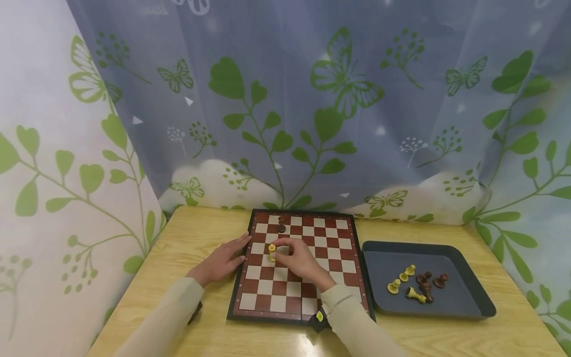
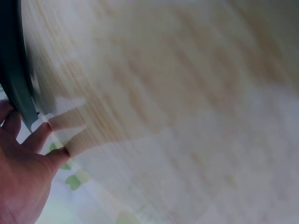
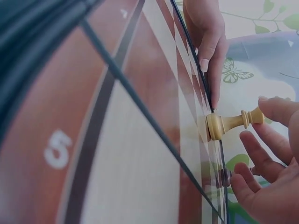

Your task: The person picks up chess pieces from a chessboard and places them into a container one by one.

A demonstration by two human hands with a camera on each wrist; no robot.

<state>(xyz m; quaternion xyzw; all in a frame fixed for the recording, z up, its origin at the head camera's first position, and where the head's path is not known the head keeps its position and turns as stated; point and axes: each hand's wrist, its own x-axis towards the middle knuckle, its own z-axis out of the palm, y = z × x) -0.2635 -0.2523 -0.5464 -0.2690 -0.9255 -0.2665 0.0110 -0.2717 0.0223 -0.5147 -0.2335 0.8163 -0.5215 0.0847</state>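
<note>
My right hand (image 1: 300,258) pinches the top of a tall, pale yellow chess piece (image 3: 229,125) between thumb and index finger. The piece stands with its base on the chessboard (image 1: 330,254), left of the middle; its flared head is partly covered by the fingers. Farther back on the board stands a dark brown chess piece (image 1: 281,226). At the board's left edge my left hand (image 1: 223,258) lies with its fingers extended, the fingertips touching the rim. In the left wrist view that hand (image 2: 23,172) appears beside the dark board edge.
A dark grey tray (image 1: 379,302) sits right of the board, holding several yellow pieces (image 1: 394,286) and several brown pieces (image 1: 440,280). All stands on a light wooden table (image 1: 200,332). A leaf-and-butterfly patterned curtain (image 1: 285,163) hangs close behind.
</note>
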